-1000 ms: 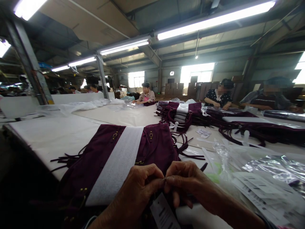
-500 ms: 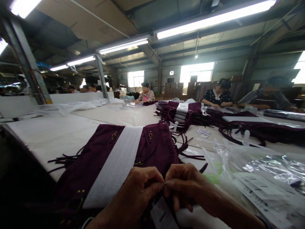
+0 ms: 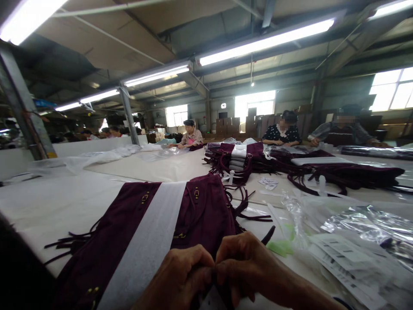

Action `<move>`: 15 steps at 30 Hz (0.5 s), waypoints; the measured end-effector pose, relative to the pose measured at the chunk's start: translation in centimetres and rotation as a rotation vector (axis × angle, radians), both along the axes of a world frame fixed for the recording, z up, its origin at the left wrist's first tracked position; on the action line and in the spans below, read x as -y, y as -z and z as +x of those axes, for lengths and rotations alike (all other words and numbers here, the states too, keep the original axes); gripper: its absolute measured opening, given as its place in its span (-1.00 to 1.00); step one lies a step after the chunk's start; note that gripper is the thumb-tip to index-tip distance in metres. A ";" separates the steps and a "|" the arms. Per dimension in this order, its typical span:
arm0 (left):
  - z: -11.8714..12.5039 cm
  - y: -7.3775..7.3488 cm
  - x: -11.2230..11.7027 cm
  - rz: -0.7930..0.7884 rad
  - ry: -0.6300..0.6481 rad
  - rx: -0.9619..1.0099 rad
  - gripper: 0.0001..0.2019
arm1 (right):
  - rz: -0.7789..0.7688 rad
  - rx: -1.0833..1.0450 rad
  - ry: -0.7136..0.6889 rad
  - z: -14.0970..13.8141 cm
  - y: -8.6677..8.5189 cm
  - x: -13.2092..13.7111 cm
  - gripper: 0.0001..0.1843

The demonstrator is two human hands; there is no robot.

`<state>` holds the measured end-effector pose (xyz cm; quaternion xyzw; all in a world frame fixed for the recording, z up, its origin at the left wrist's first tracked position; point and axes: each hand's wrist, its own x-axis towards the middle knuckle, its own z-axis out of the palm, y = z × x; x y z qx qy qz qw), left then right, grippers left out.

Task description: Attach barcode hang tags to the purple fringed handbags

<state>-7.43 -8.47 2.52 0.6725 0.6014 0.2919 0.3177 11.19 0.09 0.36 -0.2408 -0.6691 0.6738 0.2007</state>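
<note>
Over the near edge of a dark purple fabric bag (image 3: 206,211), my left hand (image 3: 180,275) and my right hand (image 3: 254,267) meet fingertip to fingertip. Both are closed in a pinch; whatever they hold is too small to make out. Just under the fingers, part of a white tag (image 3: 211,298) shows at the bottom edge. The bag lies flat with brass-coloured buckles and fringed strips at its sides. A wide white paper band (image 3: 145,241) runs across it.
More purple bags (image 3: 238,159) are stacked further back on the white table (image 3: 106,172). To the right lie printed sheets (image 3: 348,262), clear plastic bags (image 3: 371,224) and small white cards (image 3: 268,182). Several people sit at the far side, among them a person in a dotted top (image 3: 280,133).
The view has turned slightly right and tilted up. Both hands stay pinched together and sit a little lower in the picture, with less of the white tag showing.
</note>
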 end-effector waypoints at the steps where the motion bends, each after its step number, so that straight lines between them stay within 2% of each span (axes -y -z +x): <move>1: -0.1 0.2 0.0 -0.002 -0.011 0.031 -0.82 | -0.018 -0.023 0.000 -0.1 0.1 0.0 -0.80; 5: 0.1 0.9 0.2 0.059 -0.085 0.077 -0.75 | -0.051 -0.074 0.005 -0.5 0.6 0.0 -0.81; 10: 0.7 2.0 0.4 0.149 -0.095 0.114 -0.76 | -0.033 -0.045 0.028 -0.7 1.0 0.1 -0.84; 15: 0.3 3.6 -0.1 0.141 -0.102 0.152 -0.79 | -0.152 -0.075 0.014 -1.1 2.4 -0.4 -0.72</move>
